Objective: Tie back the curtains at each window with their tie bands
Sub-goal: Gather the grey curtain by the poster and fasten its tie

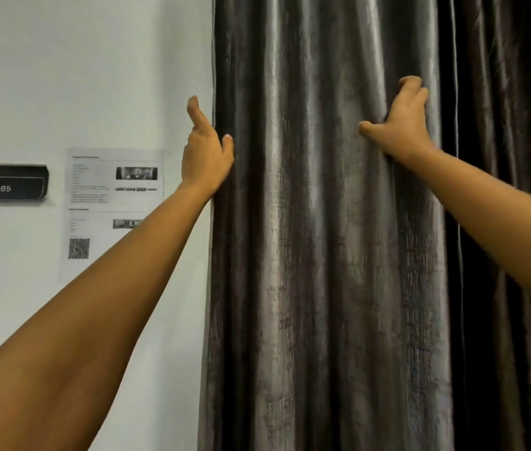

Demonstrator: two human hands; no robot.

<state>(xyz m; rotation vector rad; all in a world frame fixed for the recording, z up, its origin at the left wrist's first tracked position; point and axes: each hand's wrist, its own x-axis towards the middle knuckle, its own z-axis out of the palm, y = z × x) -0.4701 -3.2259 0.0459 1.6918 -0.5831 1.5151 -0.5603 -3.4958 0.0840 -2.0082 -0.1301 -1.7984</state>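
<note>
Nearest the camera, two bare forearms reach up and away from the bottom corners of the frame, the left forearm (94,304) rising from the lower left and the right forearm (501,216) coming in from the right edge. The left grip (207,154) sits at the left edge of the curtain (322,255), a little left of the frame's centre. Its thumb lies on the front of the fabric and its forefinger points straight up along the wall side, so the curtain's edge is held between thumb and fingers; its other fingers are hidden by the edge. The right grip (400,125), higher and toward the upper right, has its fingers curled into a pleat near the curtain's right side, bunching the cloth, with the thumb spread out to the left over the fabric. The curtain is dark grey with a sheen and hangs in long upright folds, filling the middle of the frame from top to bottom. A darker panel (518,157) hangs just beside it at the far right. Behind, the white wall (62,76) takes up the left of the frame and carries a printed sheet (111,206) with a square code and, at the left edge, a black sign (3,187) reading "WS 05".
</note>
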